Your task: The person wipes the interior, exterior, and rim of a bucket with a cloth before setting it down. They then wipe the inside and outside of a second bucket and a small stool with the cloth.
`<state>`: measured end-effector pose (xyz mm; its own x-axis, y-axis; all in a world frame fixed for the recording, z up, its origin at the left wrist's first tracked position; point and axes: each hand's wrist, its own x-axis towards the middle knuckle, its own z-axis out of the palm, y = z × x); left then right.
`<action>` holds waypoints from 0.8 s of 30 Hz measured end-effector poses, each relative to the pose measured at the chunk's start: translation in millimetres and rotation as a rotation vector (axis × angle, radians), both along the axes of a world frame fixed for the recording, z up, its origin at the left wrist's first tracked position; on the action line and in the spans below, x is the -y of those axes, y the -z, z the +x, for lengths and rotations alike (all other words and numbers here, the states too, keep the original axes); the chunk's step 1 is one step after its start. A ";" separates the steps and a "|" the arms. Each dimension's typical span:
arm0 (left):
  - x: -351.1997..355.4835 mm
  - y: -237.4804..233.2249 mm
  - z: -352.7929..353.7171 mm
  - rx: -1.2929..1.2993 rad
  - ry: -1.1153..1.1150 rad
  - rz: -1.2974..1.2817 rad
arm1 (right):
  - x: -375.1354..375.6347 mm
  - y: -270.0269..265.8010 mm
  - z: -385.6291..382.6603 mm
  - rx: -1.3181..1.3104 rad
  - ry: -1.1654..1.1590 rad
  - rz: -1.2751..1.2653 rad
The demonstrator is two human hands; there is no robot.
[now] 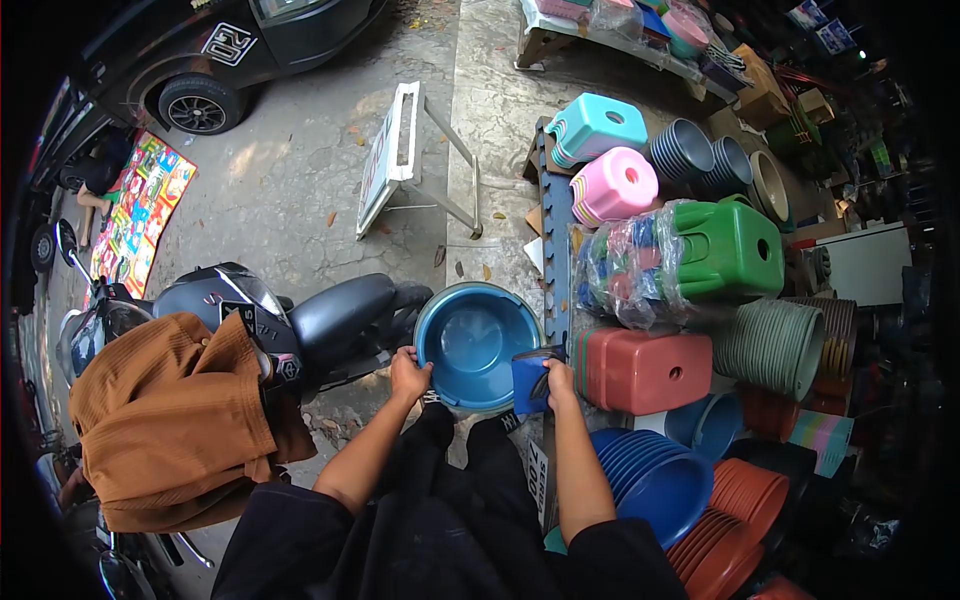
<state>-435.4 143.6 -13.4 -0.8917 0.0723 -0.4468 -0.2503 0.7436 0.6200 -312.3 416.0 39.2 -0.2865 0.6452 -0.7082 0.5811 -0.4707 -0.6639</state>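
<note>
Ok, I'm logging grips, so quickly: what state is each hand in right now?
Left hand: closed on the rim of the blue basin.
Right hand: closed, holding a blue-and-black item; what it is can't be told.

Basin (470, 345): centre, left hand (408, 376) at its left rim, right hand (560, 382) by its right.
Item (530, 383): in right hand, at basin's right edge.
Motorbike (340, 330): left of basin.
Garment (175, 420): far left, nearer than motorbike's seat.
Sign (405, 130): beyond basin.
Car (190, 55): far left.
Mat (145, 205): between car and motorbike.
Stools (650, 375): right of basin.
Buckets (683, 160): right of farthest stools.
Tubs (655, 490): near right, before stools.
Table (575, 31): beyond stools.
</note>
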 end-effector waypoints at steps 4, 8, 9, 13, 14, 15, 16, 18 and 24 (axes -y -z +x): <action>-0.2 -1.0 -0.6 0.048 -0.030 0.061 | -20.8 28.7 21.0 -0.101 0.194 -0.197; -2.4 -18.3 -6.1 0.205 -0.117 0.277 | -24.0 21.1 24.7 -0.193 0.228 -0.431; -3.2 -19.1 -6.4 0.251 -0.144 0.341 | -23.6 14.9 24.2 -0.223 0.232 -0.461; -4.7 -11.8 -3.8 0.142 -0.168 0.414 | -19.6 -15.6 24.2 -0.283 0.219 -0.472; -1.3 -2.8 -3.9 0.085 -0.091 0.447 | -16.8 -26.2 25.7 -0.320 0.200 -0.467; -0.9 2.1 -6.4 0.025 -0.013 0.479 | -14.5 -36.6 27.4 -0.359 0.180 -0.460; -12.1 -69.3 -12.8 0.222 -0.158 0.713 | -13.8 -44.6 33.2 -0.408 0.165 -0.474; -10.2 -96.2 -17.3 0.257 -0.175 0.845 | -3.4 -84.0 35.7 -0.451 0.174 -0.400; -5.5 -163.5 -15.4 0.266 -0.170 1.114 | 20.0 -185.4 51.2 -0.289 -0.196 0.571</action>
<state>-450.7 149.1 150.2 -0.8151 0.4320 -0.3860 -0.5157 -0.2374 0.8232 -261.1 396.0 224.6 -0.5635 0.8127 -0.1482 0.3810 0.0966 -0.9195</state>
